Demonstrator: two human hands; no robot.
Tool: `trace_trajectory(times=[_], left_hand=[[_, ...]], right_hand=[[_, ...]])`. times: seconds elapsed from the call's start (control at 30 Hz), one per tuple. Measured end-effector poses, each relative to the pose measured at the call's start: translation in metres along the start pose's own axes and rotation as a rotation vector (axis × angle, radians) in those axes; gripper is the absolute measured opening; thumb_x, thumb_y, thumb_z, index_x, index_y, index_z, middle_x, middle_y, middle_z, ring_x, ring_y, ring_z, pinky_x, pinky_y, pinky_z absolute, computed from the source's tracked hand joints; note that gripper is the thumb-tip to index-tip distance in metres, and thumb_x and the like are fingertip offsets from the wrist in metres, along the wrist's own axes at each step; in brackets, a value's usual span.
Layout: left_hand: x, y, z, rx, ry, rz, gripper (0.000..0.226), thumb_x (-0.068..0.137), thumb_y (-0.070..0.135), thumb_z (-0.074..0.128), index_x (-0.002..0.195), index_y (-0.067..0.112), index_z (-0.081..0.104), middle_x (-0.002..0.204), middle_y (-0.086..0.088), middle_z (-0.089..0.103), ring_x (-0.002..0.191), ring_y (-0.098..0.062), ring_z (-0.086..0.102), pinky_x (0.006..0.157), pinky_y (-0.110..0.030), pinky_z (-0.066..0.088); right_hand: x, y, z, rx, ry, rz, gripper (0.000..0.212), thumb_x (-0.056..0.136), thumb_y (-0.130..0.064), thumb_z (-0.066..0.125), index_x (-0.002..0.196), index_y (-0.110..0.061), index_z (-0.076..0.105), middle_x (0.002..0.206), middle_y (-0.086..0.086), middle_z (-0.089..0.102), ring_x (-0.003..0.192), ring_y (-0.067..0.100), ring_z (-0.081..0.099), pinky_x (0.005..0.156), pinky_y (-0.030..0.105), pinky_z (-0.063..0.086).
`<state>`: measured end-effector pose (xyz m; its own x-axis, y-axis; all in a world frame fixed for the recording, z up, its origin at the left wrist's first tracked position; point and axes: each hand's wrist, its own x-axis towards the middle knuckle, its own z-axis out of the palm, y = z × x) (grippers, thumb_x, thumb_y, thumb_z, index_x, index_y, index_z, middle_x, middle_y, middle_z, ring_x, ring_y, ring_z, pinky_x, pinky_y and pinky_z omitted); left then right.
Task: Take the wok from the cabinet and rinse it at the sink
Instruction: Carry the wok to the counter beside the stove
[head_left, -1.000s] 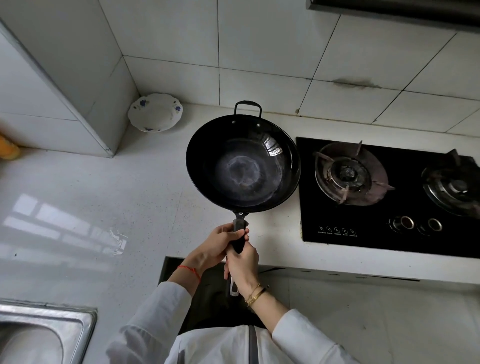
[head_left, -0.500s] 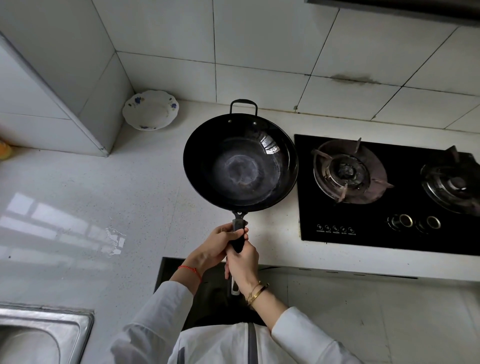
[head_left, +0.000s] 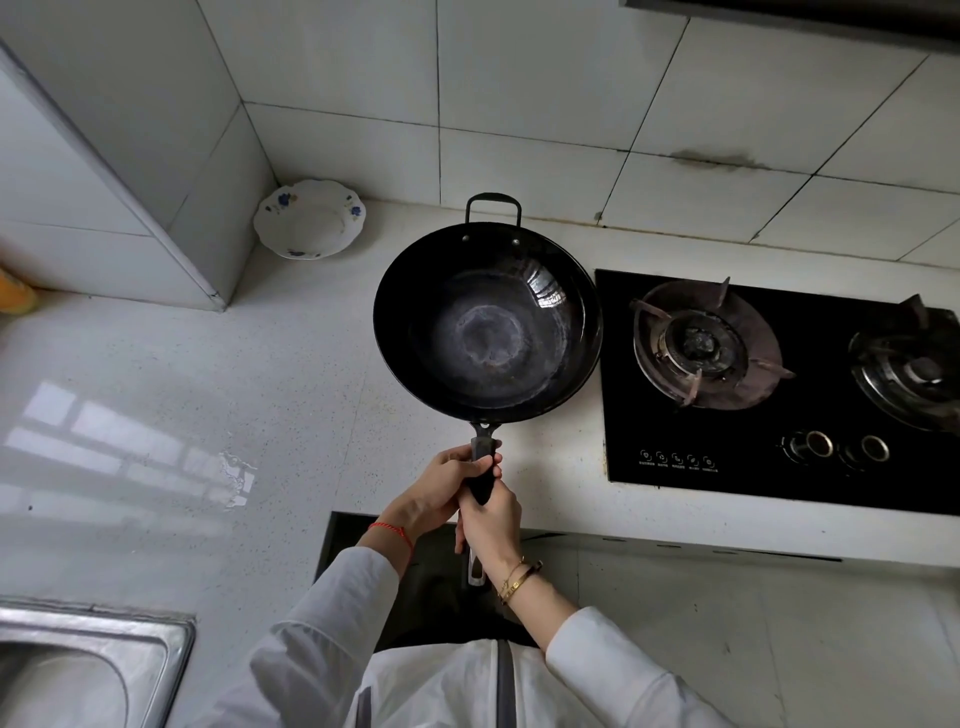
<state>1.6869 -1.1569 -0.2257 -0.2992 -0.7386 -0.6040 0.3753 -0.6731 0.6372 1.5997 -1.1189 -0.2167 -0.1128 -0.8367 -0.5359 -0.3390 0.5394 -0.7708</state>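
The sink (head_left: 93, 660) is sitting at the bottom left corner of the counter (head_left: 208, 415). A plate (head_left: 309, 218) with blue flowers is leaning in the back corner by the wall. You are holding the wok (head_left: 487, 322) up over the counter, between the plate and the stove (head_left: 779, 395). Your left hand (head_left: 441, 488) is wrapping its fingers around the black handle. Your right hand (head_left: 491, 519) is gripping the same handle just below it. The wok is dark and open side up, just beside the stove's left burner (head_left: 698, 343).
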Motion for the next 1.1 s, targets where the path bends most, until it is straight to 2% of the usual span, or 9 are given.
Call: trace_trajectory(times=[0.17,0.33,0.47,0.53,0.6,0.67,0.73,0.93,1.1], left_hand=[[-0.002,0.002,0.0,0.006,0.006,-0.01,0.029,0.096,0.0,0.046,0.124,-0.003,0.053,0.094,-0.01,0.062,0.089,-0.018,0.062,0.098,-0.034,0.046],[-0.004,0.004,-0.001,0.075,0.056,-0.006,0.028,0.097,0.003,0.046,0.124,-0.001,0.053,0.115,-0.012,0.066,0.102,-0.021,0.067,0.083,-0.025,0.056],[-0.01,0.005,-0.002,0.383,0.129,0.027,0.025,0.098,0.018,0.051,0.119,0.005,0.059,0.119,-0.012,0.067,0.112,-0.025,0.063,0.097,-0.03,0.049],[-0.013,0.007,-0.006,0.568,0.174,0.087,0.036,0.097,0.029,0.052,0.122,0.004,0.06,0.118,-0.013,0.067,0.114,-0.027,0.062,0.101,-0.036,0.048],[-0.019,0.01,-0.01,0.757,0.215,0.143,0.05,0.095,0.04,0.051,0.132,0.006,0.054,0.123,-0.01,0.065,0.117,-0.026,0.06,0.104,-0.039,0.045],[-0.025,0.015,-0.016,0.935,0.276,0.196,0.053,0.096,0.038,0.051,0.139,0.008,0.047,0.128,-0.008,0.062,0.118,-0.024,0.059,0.102,-0.032,0.044],[-0.032,0.018,-0.023,1.099,0.333,0.28,0.051,0.096,0.035,0.051,0.14,0.01,0.045,0.131,-0.007,0.06,0.119,-0.022,0.058,0.098,-0.029,0.044],[-0.062,0.031,-0.032,1.444,0.491,0.511,0.05,0.098,0.038,0.045,0.144,0.019,0.04,0.141,-0.003,0.051,0.13,-0.022,0.048,0.108,-0.039,0.041],[-0.082,0.024,-0.029,1.507,0.557,0.571,0.048,0.099,0.036,0.044,0.144,0.021,0.041,0.143,-0.003,0.05,0.132,-0.022,0.047,0.11,-0.041,0.038]], right_hand=[[0.001,0.002,-0.001,-0.053,-0.007,-0.037,0.02,0.095,-0.024,0.055,0.097,-0.004,0.06,0.057,-0.001,0.06,0.038,0.007,0.057,0.036,0.017,0.043],[0.005,0.001,-0.009,-0.236,-0.087,-0.103,0.028,0.096,-0.034,0.052,0.105,-0.008,0.058,0.069,-0.007,0.058,0.06,0.007,0.059,0.051,0.019,0.045],[0.01,0.0,-0.022,-0.409,-0.154,-0.155,0.032,0.095,-0.045,0.044,0.108,-0.017,0.051,0.077,-0.004,0.061,0.07,0.018,0.062,0.058,0.03,0.048],[0.011,-0.002,-0.031,-0.47,-0.191,-0.182,0.035,0.095,-0.051,0.041,0.109,-0.019,0.048,0.081,-0.005,0.06,0.071,0.016,0.06,0.057,0.031,0.048],[0.011,-0.005,-0.042,-0.547,-0.188,-0.23,0.042,0.096,-0.053,0.038,0.116,-0.018,0.049,0.097,-0.001,0.063,0.088,0.018,0.06,0.071,0.035,0.053],[0.013,-0.006,-0.053,-0.661,-0.144,-0.313,0.048,0.097,-0.052,0.037,0.126,-0.016,0.049,0.119,0.003,0.061,0.111,0.019,0.054,0.088,0.035,0.05],[0.012,-0.009,-0.063,-0.74,-0.099,-0.391,0.05,0.098,-0.05,0.036,0.131,-0.016,0.047,0.132,0.002,0.056,0.122,0.019,0.046,0.094,0.032,0.043],[0.001,-0.017,-0.078,-0.786,0.022,-0.563,0.051,0.099,-0.046,0.037,0.139,-0.016,0.043,0.139,0.0,0.049,0.131,0.015,0.039,0.101,0.025,0.035],[-0.01,-0.009,-0.082,-0.721,0.061,-0.622,0.05,0.099,-0.04,0.041,0.141,-0.013,0.044,0.141,0.003,0.049,0.133,0.016,0.039,0.104,0.024,0.034]])
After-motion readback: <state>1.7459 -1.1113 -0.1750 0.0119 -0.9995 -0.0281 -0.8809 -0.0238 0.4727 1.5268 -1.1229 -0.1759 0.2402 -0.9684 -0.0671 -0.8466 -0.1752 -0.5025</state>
